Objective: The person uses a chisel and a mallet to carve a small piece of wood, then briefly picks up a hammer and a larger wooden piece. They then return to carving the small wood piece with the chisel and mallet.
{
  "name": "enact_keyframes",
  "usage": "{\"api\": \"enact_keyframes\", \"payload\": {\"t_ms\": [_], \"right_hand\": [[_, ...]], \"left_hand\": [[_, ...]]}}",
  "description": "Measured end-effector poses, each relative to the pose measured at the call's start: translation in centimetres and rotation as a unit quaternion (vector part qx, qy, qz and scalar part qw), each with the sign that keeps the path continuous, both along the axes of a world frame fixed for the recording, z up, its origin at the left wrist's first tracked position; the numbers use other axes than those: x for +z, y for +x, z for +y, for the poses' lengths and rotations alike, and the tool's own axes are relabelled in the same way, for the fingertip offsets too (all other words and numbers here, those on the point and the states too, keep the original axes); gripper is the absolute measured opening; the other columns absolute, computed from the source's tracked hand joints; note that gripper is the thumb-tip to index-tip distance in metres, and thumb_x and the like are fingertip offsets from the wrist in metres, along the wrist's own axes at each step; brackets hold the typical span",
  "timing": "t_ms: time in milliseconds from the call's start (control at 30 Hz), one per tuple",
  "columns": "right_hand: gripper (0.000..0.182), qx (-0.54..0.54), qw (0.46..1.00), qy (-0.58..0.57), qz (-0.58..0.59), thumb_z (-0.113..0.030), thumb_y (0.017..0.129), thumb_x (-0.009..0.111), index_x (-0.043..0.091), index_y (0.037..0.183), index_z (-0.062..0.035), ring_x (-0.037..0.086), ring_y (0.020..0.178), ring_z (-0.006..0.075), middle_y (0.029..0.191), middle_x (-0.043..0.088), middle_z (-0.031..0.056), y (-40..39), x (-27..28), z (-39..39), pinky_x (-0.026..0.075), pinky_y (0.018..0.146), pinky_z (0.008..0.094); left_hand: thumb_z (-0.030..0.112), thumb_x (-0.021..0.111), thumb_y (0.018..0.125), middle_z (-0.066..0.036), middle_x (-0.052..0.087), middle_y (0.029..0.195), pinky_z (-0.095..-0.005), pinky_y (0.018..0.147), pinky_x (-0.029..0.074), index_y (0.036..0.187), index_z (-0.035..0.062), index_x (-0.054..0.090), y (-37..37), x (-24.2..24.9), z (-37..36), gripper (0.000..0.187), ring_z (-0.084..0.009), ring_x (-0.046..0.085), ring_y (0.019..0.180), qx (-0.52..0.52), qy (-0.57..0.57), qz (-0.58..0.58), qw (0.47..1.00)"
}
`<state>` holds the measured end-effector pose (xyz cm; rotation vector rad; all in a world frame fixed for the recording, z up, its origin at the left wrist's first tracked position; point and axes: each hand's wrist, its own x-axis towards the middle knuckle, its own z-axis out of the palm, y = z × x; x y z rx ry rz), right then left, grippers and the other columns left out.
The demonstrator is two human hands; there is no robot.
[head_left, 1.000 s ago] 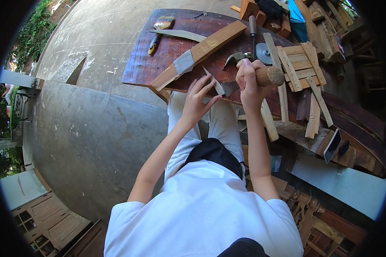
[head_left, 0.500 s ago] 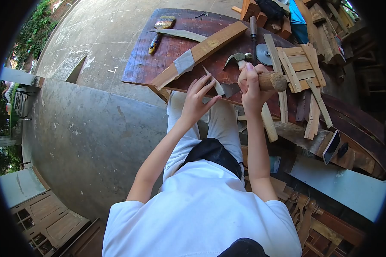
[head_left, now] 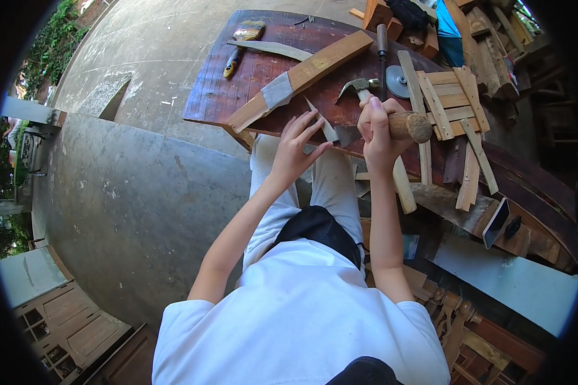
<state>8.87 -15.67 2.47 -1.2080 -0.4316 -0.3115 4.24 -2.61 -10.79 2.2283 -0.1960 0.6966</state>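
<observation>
My right hand point(head_left: 377, 128) grips the wooden handle of a claw hammer point(head_left: 410, 125), whose metal head point(head_left: 355, 85) points away over the dark red board point(head_left: 237, 83). My left hand point(head_left: 297, 149) rests at the board's near edge, its fingers spread and touching a thin pointed wood sliver point(head_left: 320, 119). A small dark piece of wood point(head_left: 344, 134) lies between my hands. Just beyond the sliver lies a long timber block point(head_left: 302, 72) with grey tape around it.
A paintbrush point(head_left: 241, 37) and a curved pale strip point(head_left: 273, 49) lie at the board's far side. A small slatted frame point(head_left: 448, 95), loose sticks point(head_left: 470, 165), a disc point(head_left: 398, 81) and a phone point(head_left: 496, 222) are at the right. Concrete floor point(head_left: 141, 192) is on the left.
The hammer in my right hand has lifted slightly and its head has shifted a little farther from me. My left hand has stayed on the sliver.
</observation>
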Motion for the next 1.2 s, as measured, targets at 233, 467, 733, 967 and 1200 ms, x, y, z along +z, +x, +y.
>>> {"api": "enact_keyframes", "payload": {"t_ms": [233, 467, 733, 967, 1200], "right_hand": [[0.033, 0.01, 1.0, -0.007, -0.017, -0.002, 0.09, 0.055, 0.04, 0.062, -0.0096, 0.029, 0.039, 0.0028, 0.049, 0.036, -0.004, 0.0, -0.1, 0.1, 0.048, 0.066, 0.0257], [0.034, 0.009, 1.0, -0.012, -0.025, -0.002, 0.09, 0.055, 0.04, 0.062, -0.0101, 0.028, 0.039, 0.0027, 0.049, 0.036, -0.0042, 0.2, -0.2, 0.3, 0.048, 0.067, 0.0257], [0.034, 0.003, 1.0, 0.004, -0.005, -0.001, 0.09, 0.054, 0.038, 0.061, -0.0102, 0.026, 0.039, 0.0027, 0.049, 0.034, -0.004, 0.2, -0.1, 0.3, 0.048, 0.068, 0.0255], [0.035, 0.005, 1.0, 0.018, 0.022, -0.002, 0.09, 0.053, 0.035, 0.062, -0.0112, 0.024, 0.039, 0.0032, 0.048, 0.033, -0.0037, 0.3, 0.0, -0.1, 0.047, 0.069, 0.0246], [0.027, -0.011, 1.0, -0.026, 0.012, -0.004, 0.087, 0.064, 0.052, 0.062, -0.0031, 0.045, 0.052, 0.0016, 0.056, 0.05, -0.0031, 0.8, -1.2, 1.0, 0.032, 0.047, 0.0216]], "left_hand": [[0.022, 0.079, 0.074, -0.012, 0.055, 0.133, -0.0479, 0.108, 0.035, 0.121, 0.0076, 0.063, 0.0, -0.1, 0.0, 0.051, -0.0322, 0.053, 0.121, -0.001, 0.0, 0.003, 1.0], [0.022, 0.08, 0.074, -0.012, 0.055, 0.133, -0.0479, 0.108, 0.035, 0.121, 0.0082, 0.063, 0.0, 0.0, 0.0, 0.052, -0.0318, 0.053, 0.122, -0.003, -0.007, 0.002, 1.0], [0.023, 0.08, 0.074, -0.013, 0.055, 0.133, -0.0478, 0.108, 0.035, 0.121, 0.0081, 0.063, 0.0, 0.0, 0.1, 0.052, -0.0316, 0.052, 0.122, -0.004, -0.006, 0.001, 1.0], [0.023, 0.08, 0.074, -0.013, 0.055, 0.133, -0.0475, 0.108, 0.036, 0.121, 0.0077, 0.063, 0.0, -0.1, 0.1, 0.052, -0.0315, 0.052, 0.122, -0.004, -0.005, -0.002, 1.0], [0.023, 0.08, 0.074, -0.013, 0.056, 0.132, -0.0477, 0.107, 0.036, 0.121, 0.0077, 0.063, 0.1, -0.2, 0.0, 0.052, -0.0318, 0.053, 0.122, -0.005, -0.004, -0.004, 1.0]]}}
